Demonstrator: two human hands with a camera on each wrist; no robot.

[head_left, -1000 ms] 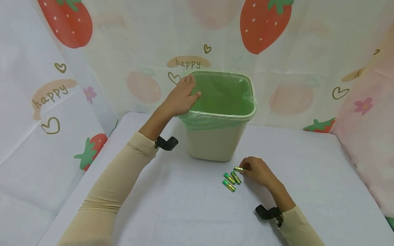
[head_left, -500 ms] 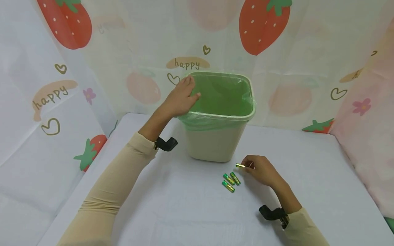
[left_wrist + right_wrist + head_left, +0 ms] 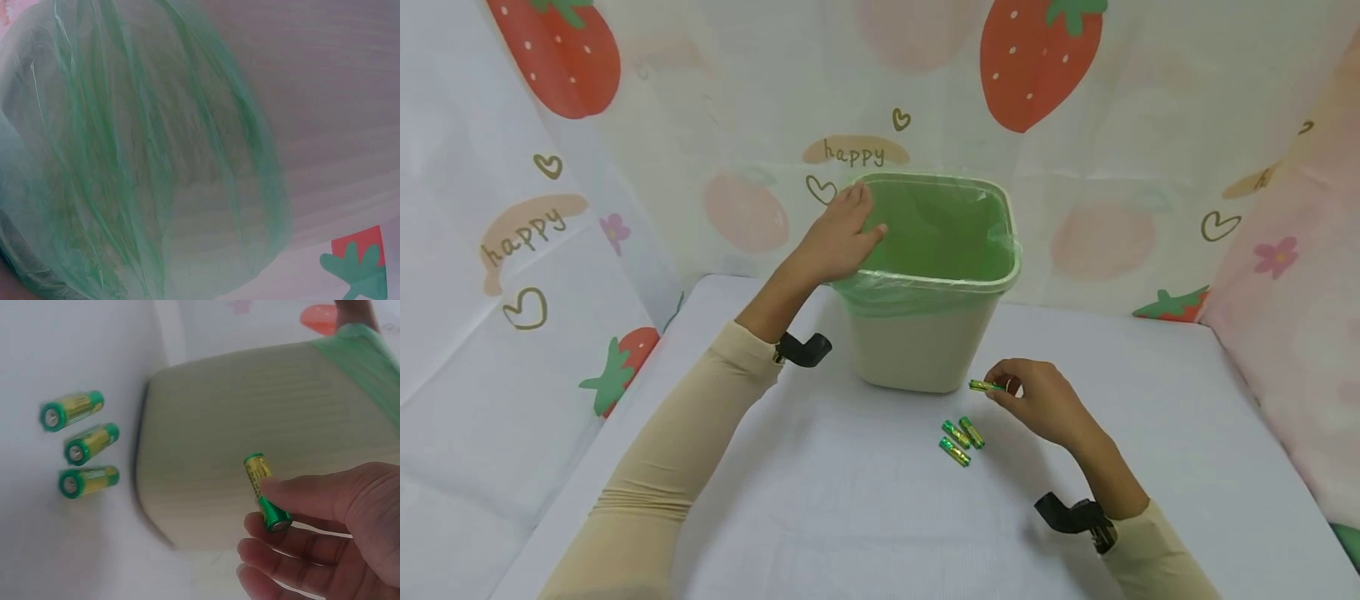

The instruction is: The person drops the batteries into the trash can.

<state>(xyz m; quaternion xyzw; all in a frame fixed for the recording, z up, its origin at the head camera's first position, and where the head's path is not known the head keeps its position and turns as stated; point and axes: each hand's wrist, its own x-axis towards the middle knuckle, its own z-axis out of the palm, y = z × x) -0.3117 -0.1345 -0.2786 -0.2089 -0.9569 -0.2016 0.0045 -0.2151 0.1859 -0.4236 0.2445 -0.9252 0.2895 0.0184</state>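
A light green trash can [image 3: 917, 342] lined with a thin green plastic bag [image 3: 917, 298] stands at the table's middle. My left hand [image 3: 841, 233] holds its left rim, the thumb over the inner side. In the left wrist view the folded bag [image 3: 144, 162] covers the can's outer wall. My right hand [image 3: 1041, 400] pinches a green-and-gold battery [image 3: 256, 470] between thumb and fingers, raised beside the can's lower right corner. Three like batteries [image 3: 956, 434] lie close together on the table, in front of the can and left of this hand.
White cloth covers the table [image 3: 850, 517]. Behind it hangs a backdrop [image 3: 760, 108] printed with strawberries, hearts and the word "happy", close to the can's back. A pink cloth side [image 3: 1300, 358] bounds the right.
My right hand has lifted its battery up and away from the other batteries, slightly to the right and toward the can. The left hand keeps its place on the rim.
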